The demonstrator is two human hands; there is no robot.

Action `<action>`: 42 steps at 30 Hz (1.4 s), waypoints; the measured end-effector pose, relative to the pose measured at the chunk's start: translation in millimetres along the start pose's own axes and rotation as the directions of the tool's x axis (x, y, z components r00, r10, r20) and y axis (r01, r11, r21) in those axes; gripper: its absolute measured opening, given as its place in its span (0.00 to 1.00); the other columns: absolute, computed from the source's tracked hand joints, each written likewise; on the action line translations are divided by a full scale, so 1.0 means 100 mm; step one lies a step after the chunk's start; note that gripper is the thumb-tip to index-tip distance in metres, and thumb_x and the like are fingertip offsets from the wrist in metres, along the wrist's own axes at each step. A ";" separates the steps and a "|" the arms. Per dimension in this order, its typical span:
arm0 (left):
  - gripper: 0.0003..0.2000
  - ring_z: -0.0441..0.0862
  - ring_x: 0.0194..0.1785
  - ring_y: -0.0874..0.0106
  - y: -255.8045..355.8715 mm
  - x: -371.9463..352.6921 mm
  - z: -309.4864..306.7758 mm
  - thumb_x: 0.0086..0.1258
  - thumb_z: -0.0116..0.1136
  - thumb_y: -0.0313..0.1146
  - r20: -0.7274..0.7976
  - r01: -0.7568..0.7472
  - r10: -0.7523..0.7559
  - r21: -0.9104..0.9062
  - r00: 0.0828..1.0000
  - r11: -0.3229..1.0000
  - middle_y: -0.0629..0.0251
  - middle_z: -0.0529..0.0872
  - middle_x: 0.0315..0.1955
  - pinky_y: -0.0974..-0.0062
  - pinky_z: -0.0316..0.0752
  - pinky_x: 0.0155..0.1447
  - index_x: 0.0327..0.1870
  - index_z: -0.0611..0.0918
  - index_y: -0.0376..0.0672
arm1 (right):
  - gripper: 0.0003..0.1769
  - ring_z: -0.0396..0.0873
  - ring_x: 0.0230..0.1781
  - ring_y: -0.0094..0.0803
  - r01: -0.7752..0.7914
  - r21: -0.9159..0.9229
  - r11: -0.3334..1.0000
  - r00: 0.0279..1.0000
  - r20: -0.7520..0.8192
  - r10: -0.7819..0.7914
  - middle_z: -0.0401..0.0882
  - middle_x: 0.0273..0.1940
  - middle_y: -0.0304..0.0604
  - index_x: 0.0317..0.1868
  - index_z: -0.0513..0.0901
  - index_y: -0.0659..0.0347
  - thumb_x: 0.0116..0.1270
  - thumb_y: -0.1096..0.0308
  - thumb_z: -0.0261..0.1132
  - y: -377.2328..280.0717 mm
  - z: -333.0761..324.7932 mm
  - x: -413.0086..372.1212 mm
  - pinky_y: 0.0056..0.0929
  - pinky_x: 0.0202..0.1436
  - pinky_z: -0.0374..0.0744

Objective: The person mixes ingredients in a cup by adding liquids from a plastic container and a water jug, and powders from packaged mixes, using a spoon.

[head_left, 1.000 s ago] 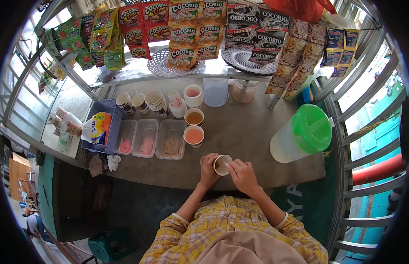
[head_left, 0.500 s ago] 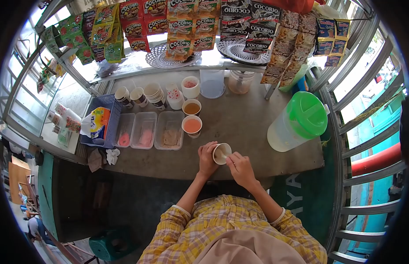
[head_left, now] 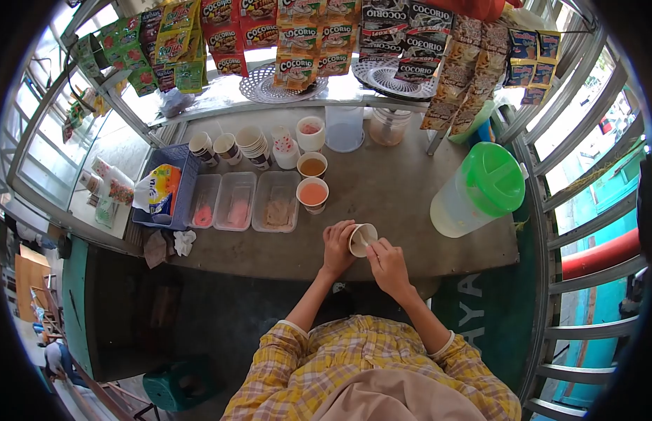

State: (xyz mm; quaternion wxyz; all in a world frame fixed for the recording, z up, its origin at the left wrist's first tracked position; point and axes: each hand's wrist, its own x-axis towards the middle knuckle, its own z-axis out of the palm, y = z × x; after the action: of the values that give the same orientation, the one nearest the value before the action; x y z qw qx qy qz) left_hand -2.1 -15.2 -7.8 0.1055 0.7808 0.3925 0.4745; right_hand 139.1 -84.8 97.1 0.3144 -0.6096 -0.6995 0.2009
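Near the front edge of the counter, my left hand (head_left: 338, 247) wraps round the side of a paper cup (head_left: 353, 241). The cup is tilted, its mouth turned toward my right hand. My right hand (head_left: 387, 265) pinches what looks like a white spoon (head_left: 366, 237), whose lower end is inside the cup. What is in the cup is hard to make out. Beyond my left hand stand a cup of pink-orange drink (head_left: 313, 191) and a cup of amber drink (head_left: 312, 166).
Clear tubs of powder (head_left: 276, 203) stand left, beside a blue basket (head_left: 164, 226) and stacked paper cups (head_left: 252, 144). A green-lidded pitcher (head_left: 473, 193) stands right. Drink sachets (head_left: 298, 42) hang over the far edge. A green stool (head_left: 173, 386) is below left.
The cup has tipped further toward my right hand and shifted slightly right in view. My right hand stays at its rim with the spoon. The whole view has shifted a little.
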 end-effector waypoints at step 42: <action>0.37 0.78 0.58 0.60 -0.04 0.03 0.01 0.46 0.77 0.32 0.004 0.062 -0.062 -0.037 0.998 0.997 0.59 0.79 0.55 0.58 0.61 0.62 0.59 0.68 0.46 | 0.10 0.80 0.33 0.38 0.121 0.036 0.992 0.991 -0.067 -0.118 0.84 0.33 0.41 0.37 0.83 0.61 0.72 0.65 0.58 0.18 -0.04 0.39 0.35 0.43 0.69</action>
State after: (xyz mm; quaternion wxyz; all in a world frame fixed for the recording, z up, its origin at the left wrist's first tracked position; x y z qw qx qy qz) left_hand -2.6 -10.1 -8.1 0.1354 0.7668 0.4075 0.4771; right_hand 152.8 -43.8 96.1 0.3604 -0.5663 -0.7200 0.1761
